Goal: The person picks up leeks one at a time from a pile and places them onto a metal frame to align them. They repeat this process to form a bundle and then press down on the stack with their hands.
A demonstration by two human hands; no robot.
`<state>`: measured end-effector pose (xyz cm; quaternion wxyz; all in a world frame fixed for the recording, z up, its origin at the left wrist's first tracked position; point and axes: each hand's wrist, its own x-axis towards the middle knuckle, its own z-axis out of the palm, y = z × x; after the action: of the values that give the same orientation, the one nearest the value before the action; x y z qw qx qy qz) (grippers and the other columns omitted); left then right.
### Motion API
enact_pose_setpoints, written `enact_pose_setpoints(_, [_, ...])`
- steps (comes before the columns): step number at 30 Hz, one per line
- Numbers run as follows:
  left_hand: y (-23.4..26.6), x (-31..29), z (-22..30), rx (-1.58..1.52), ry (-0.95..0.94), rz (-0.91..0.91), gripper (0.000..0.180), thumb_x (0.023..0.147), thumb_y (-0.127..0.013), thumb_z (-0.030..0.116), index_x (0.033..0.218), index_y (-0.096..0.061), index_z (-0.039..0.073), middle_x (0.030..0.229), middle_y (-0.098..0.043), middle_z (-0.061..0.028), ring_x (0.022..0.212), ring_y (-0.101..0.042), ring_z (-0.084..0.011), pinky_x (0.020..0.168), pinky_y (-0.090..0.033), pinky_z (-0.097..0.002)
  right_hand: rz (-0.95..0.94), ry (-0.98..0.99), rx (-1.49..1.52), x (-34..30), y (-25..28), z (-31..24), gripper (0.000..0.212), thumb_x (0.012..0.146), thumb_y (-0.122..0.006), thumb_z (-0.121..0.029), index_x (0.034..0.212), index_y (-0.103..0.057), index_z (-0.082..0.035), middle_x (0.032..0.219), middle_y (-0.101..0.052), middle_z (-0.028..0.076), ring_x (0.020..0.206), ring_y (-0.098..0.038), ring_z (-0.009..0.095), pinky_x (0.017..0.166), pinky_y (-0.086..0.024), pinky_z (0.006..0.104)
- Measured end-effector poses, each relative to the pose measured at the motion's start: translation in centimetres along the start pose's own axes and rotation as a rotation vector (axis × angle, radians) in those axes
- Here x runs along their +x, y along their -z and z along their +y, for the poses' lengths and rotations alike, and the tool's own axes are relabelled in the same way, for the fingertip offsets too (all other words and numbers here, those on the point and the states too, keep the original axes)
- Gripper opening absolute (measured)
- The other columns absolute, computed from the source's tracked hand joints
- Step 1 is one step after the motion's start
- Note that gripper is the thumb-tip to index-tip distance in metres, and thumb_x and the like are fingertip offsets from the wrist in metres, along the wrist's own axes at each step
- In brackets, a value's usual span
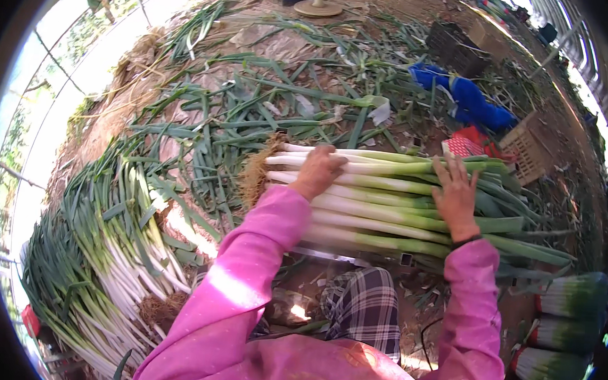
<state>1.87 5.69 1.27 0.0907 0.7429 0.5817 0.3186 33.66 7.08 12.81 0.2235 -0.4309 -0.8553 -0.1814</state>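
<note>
A row of leeks lies side by side in front of me on a low surface, brown roots to the left and dark green leaves to the right. My left hand rests over the white stalks near the root end, its fingers bent down around a leek at the far side of the row. Farther right, my right hand lies on the green part with its fingers spread, pressing on the leeks and holding nothing. Both forearms are in pink sleeves.
A big pile of untrimmed leeks lies to my left. Cut leaves litter the ground ahead. Tied leek bundles stand at the lower right. Blue cloth, a tan crate and a dark crate lie at the far right.
</note>
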Motion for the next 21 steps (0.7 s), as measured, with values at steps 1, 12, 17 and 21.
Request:
enact_pose_setpoints(1, [-0.9, 0.3, 0.5, -0.018, -0.067, 0.052, 0.029, 0.077, -0.07, 0.019, 0.105, -0.068, 0.016, 0.112, -0.056, -0.0153, 0.109, -0.05, -0.0332, 0.094, -0.039, -0.0424, -0.062, 0.027, -0.045, 0.1, -1.1, 1.8, 0.033, 0.074, -0.067, -0.022, 0.106, -0.061, -0.013, 0.105, -0.058, 0.008, 0.101, -0.052, 0.028, 0.1, -0.032, 0.0482])
enact_pose_setpoints(12, [-1.1, 0.3, 1.3, -0.101, -0.035, -0.17, 0.041, 0.081, -0.063, 0.02, 0.121, -0.055, 0.014, 0.128, -0.048, -0.0164, 0.12, -0.044, -0.0359, 0.101, -0.035, -0.0454, -0.476, -0.038, 0.195, 1.6, -1.2, 4.4, 0.028, 0.065, -0.074, -0.018, 0.089, -0.062, -0.011, 0.091, -0.054, 0.008, 0.097, -0.052, 0.03, 0.083, -0.044, 0.04])
enact_pose_setpoints(17, [3.5, -1.1, -2.0, 0.187, 0.32, -0.587, 0.069, 0.09, -0.04, 0.057, 0.148, -0.02, 0.025, 0.155, -0.003, -0.0148, 0.142, -0.003, -0.0376, 0.108, -0.008, -0.0633, -0.398, -0.056, 0.193, 0.7, -3.3, 4.6, 0.023, 0.066, -0.072, -0.017, 0.086, -0.064, -0.009, 0.102, -0.058, 0.008, 0.1, -0.052, 0.03, 0.086, -0.043, 0.0404])
enact_pose_setpoints(21, [3.4, -2.0, -2.6, 0.184, 0.342, -0.652, 0.07, 0.09, -0.036, 0.06, 0.148, -0.017, 0.026, 0.155, 0.001, -0.0146, 0.142, 0.001, -0.0384, 0.109, -0.005, -0.0616, -0.481, -0.071, 0.178, -1.1, -3.8, 4.7, 0.034, 0.071, -0.07, -0.024, 0.1, -0.064, -0.009, 0.12, -0.057, 0.01, 0.111, -0.05, 0.03, 0.095, -0.039, 0.0421])
